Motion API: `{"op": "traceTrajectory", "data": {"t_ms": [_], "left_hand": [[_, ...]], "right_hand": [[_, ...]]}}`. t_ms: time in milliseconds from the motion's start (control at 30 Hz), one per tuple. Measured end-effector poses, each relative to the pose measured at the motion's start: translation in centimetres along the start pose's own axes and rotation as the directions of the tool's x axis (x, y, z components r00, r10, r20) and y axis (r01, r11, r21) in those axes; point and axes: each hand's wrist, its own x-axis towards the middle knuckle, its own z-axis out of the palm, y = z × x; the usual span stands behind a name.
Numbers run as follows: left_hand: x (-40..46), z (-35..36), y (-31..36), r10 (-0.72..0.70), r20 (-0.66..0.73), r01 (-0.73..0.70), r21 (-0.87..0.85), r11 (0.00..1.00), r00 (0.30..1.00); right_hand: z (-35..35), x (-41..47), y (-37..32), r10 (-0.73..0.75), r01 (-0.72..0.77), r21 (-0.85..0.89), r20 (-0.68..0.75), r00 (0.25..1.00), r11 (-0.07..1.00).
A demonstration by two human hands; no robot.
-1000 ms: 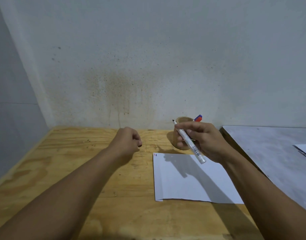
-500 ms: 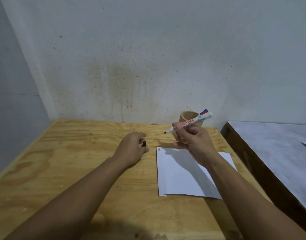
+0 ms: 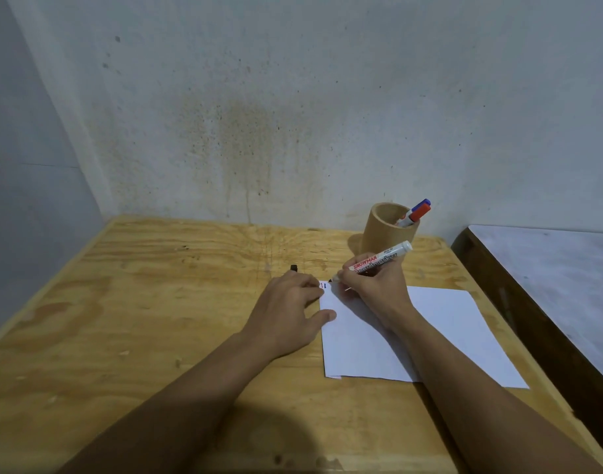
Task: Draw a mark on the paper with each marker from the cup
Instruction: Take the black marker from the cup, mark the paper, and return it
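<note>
A white sheet of paper [image 3: 447, 333] lies on the wooden table [image 3: 156, 302]. My right hand [image 3: 375, 285] grips an uncapped white marker [image 3: 382, 260], its black tip touching the paper's top left corner, beside two small marks [image 3: 324, 286], one red and one blue. My left hand [image 3: 289, 309] lies flat, fingers apart, pressing the paper's left edge. A black marker cap [image 3: 294, 267] lies on the table just beyond my left fingers. A brown cylindrical cup [image 3: 389, 234] stands behind, with a red-capped marker [image 3: 418, 213] and a blue-capped marker [image 3: 424, 203] in it.
A stained wall rises right behind the table. To the right, across a narrow gap, stands a second grey-topped table [image 3: 559, 278] with a dark wooden edge.
My right hand swung the marker tip-down and lowered it to the paper's top left corner. My left hand let go of the black cap and moved onto the paper's edge.
</note>
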Motion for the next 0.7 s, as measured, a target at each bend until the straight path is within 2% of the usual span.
{"op": "traceTrajectory", "data": {"t_ms": [133, 700], "left_hand": [[-0.1, 0.3, 0.0, 0.002, -0.018, -0.002, 0.022, 1.000, 1.000], [0.0, 0.3, 0.2, -0.013, -0.035, 0.014, 0.042, 0.999, 0.999]], "right_hand": [[-0.3, 0.4, 1.3, -0.050, 0.047, -0.104, -0.022, 0.999, 0.993], [-0.4, 0.6, 1.9, -0.073, 0.070, -0.146, -0.011, 0.997, 0.987]]}}
